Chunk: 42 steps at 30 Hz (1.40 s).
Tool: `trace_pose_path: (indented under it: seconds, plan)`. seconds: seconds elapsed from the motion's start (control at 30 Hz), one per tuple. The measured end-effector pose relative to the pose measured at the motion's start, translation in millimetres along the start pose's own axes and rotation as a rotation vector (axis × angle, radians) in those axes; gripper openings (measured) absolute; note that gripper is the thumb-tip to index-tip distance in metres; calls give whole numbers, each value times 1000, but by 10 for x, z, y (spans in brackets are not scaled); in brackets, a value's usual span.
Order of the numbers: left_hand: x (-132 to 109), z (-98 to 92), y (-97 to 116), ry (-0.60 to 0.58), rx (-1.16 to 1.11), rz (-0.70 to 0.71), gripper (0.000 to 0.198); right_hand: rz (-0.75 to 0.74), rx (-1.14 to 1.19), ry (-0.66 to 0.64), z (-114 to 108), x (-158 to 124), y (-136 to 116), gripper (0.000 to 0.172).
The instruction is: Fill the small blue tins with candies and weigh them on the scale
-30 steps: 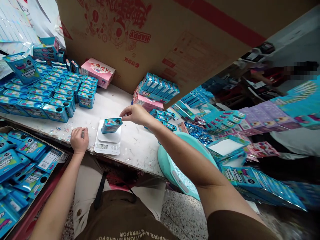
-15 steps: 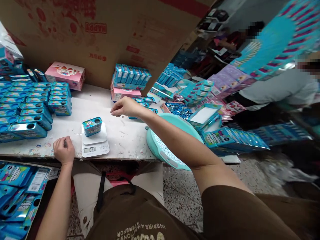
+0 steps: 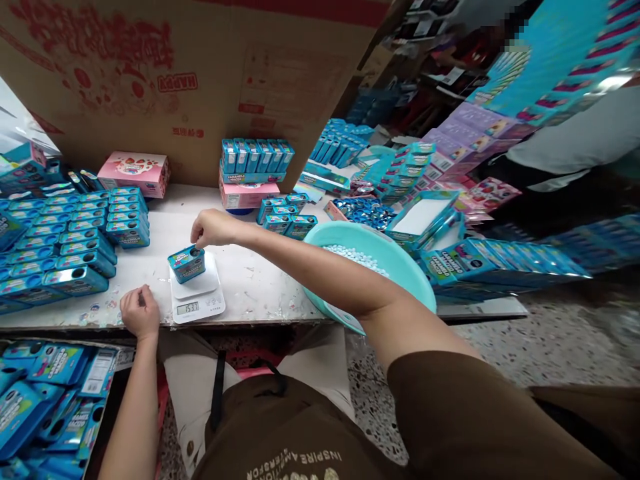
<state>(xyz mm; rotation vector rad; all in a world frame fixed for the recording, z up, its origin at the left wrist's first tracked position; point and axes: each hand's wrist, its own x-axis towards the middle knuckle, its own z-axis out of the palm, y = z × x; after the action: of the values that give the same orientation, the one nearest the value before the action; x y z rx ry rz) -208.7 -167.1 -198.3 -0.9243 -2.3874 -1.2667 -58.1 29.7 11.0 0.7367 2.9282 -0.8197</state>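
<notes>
A blue carton (image 3: 187,265) with a dark round opening in its top sits on the white kitchen scale (image 3: 199,303), whose display shows digits like 1537. My right hand (image 3: 214,228) is just above the carton's right end, fingers pinched at the opening. What they hold, if anything, is hidden. Left of the scale, my left hand (image 3: 140,313) rests at the table edge with its fingers curled in. A small dark spot shows in it, too small to make out. Under my right forearm is a turquoise basin (image 3: 410,283) of small pale pieces.
Rows of blue cartons (image 3: 75,277) fill the table's left side. Pink boxes (image 3: 135,173) stand before a big cardboard box (image 3: 210,87). A box of blue packs (image 3: 45,400) is at lower left. More cartons (image 3: 470,260) and a person's sleeve (image 3: 570,143) are at right.
My right hand has moved left from beside the pink box to the top of the carton on the scale. My left hand stays curled beside the scale. The view has shifted slightly.
</notes>
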Motion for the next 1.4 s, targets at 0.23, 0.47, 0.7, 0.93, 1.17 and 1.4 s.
trace_pose_path:
  seconds: [0.23,0.47,0.7,0.93,1.17,1.4]
  plan:
    - [2,-7,-3,11,15,22,28,-24,-28,-47,47,49,23,22]
    - [0,-6,-6,1,27,21,30,1,11,28,-58,-45,-22,29]
    - [8,-12,13,-6,32,9,30,126,127,231,-277,-921,506,19]
    - [56,-82,-6,-66,-31,-52,35,531,270,266,32,-2194,1287,23]
    - [308,-346,298,-115,-50,-1,36,702,-10,151,476,-2780,1824,29]
    - [551,-569,903,-125,22,201,34,655,16,170,725,-3000,1910,35]
